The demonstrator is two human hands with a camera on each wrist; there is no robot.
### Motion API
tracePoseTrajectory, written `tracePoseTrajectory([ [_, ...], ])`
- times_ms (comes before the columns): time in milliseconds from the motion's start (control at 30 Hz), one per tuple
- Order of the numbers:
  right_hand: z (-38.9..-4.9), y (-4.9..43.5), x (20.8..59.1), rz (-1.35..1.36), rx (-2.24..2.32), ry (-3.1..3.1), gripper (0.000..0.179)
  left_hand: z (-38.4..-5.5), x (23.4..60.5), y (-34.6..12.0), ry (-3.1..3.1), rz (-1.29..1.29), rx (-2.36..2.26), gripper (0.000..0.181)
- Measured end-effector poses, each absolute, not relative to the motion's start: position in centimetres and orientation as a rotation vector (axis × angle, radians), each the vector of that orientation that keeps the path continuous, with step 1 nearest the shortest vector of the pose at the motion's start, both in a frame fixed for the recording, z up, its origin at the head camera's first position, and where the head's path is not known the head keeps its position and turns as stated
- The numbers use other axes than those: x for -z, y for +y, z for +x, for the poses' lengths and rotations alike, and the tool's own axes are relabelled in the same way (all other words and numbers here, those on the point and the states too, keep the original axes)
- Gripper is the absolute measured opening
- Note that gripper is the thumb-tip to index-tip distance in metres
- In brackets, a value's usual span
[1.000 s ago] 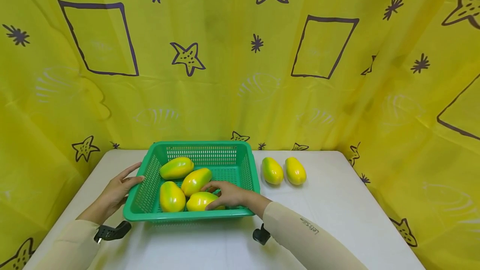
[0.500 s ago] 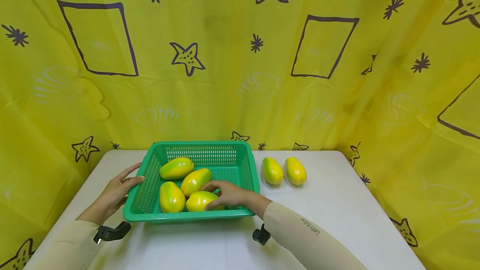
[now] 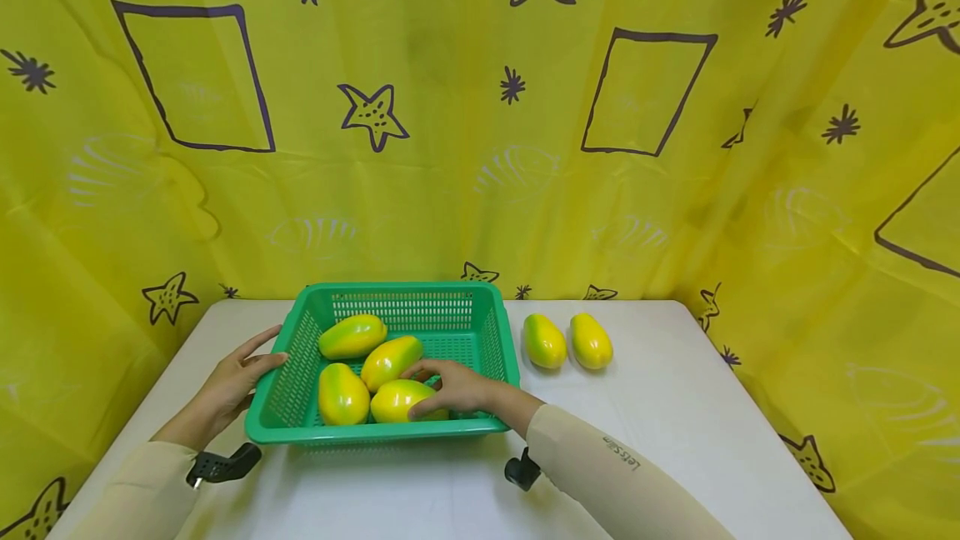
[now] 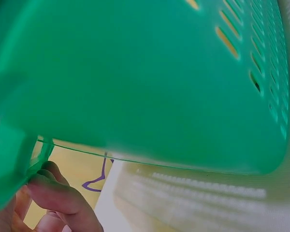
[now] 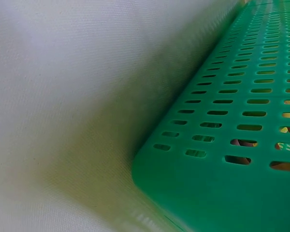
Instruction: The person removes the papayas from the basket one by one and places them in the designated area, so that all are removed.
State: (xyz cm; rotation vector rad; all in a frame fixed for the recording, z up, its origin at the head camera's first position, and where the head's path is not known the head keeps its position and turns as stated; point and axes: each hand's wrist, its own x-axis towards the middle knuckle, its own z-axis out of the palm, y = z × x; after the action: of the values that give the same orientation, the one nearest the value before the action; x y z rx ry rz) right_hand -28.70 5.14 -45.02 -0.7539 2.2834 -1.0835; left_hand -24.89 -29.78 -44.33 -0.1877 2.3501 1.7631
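Note:
A green plastic basket (image 3: 375, 432) with slotted walls stands on the table, with several yellow-green papayas inside. My left hand (image 3: 227, 380) holds the basket's left rim, thumb on top. In the left wrist view, its curled fingers (image 4: 63, 198) show at the rim's underside. Over the front wall reaches my right hand (image 3: 462, 388), its thumb and fingers around the front-right papaya (image 3: 396, 401), which lies low in the basket. The other papayas (image 3: 343, 395) are left of and behind it. The right wrist view shows mostly the basket's outer wall (image 5: 222, 188), which hides that hand.
Two more papayas (image 3: 545, 342) lie side by side on the white table (image 3: 660, 423), right of the basket. A yellow patterned curtain (image 3: 450, 207) hangs along the back and both sides. Dark wrist cameras (image 3: 225, 463) sit under both forearms.

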Motion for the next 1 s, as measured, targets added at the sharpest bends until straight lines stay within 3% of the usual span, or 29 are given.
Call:
tracePoseTrajectory([
  [1000, -28.58, 5.12, 44.34, -0.77, 1.19, 2.289, 0.052, -24.94, 44.23, -29.63, 2.359, -0.22, -1.752, 0.08],
])
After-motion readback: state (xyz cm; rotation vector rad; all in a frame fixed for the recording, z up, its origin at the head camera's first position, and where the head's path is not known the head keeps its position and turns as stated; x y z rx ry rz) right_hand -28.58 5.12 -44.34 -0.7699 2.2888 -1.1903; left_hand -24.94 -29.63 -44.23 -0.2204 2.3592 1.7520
